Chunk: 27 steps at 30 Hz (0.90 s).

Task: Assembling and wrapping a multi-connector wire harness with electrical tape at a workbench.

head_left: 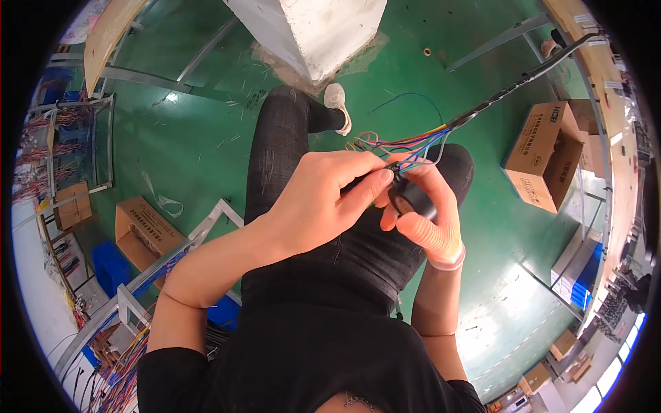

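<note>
My left hand (pixel 320 196) is closed, thumb and forefinger pinching the wire bundle (pixel 420 143) above my lap. A roll of black tape (pixel 415 198) sits in my right hand (pixel 441 224), its fingers curled round it right beside the left fingertips. The thin wires are blue, red, yellow, purple and grey, and several loose ends fan out past my hands. Toward the upper right they merge into a black-wrapped cable (pixel 492 101) that reaches the bench edge. Fingers hide the exact spot where tape and wires meet.
A white pillar (pixel 323 34) stands ahead of my feet. On the right, an open cardboard box (pixel 544 155) lies near a wooden bench (pixel 606 124). Left of me are another carton (pixel 148 230), a blue bin (pixel 110 268), metal frames and racks of wires (pixel 58 168).
</note>
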Motion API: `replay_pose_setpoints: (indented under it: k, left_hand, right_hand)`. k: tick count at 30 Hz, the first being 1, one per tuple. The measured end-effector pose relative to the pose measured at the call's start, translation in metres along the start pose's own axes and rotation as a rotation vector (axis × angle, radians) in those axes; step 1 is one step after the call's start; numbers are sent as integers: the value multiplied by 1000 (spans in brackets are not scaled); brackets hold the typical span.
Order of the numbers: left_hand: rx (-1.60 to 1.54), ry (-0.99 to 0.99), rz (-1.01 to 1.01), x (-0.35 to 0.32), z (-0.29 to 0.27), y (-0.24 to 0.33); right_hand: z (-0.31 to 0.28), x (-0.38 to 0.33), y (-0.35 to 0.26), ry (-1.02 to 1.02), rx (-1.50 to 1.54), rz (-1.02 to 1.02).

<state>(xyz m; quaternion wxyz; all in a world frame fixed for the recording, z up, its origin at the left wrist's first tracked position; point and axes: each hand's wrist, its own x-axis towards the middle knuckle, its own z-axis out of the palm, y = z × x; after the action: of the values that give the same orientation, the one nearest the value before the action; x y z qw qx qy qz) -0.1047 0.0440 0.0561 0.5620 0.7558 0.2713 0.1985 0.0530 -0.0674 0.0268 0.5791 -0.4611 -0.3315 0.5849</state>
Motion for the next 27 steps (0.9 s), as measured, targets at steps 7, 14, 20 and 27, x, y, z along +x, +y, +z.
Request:
replay_pose_setpoints:
  k: [7,14,20,27]
  left_hand:
    - [120,70,77,-3,8,-8]
    - [285,85,157,-18,24,0]
    - [68,85,105,-9,20,-2]
    - [-183,-89,-129,-8,11,9]
  right_hand:
    - [24,-13,-13,537,-622,-200]
    - [66,43,-47,735,-1290,-392]
    - [42,-27,-21,764,-824,-203]
    - [55,17,41,672,-116,-384]
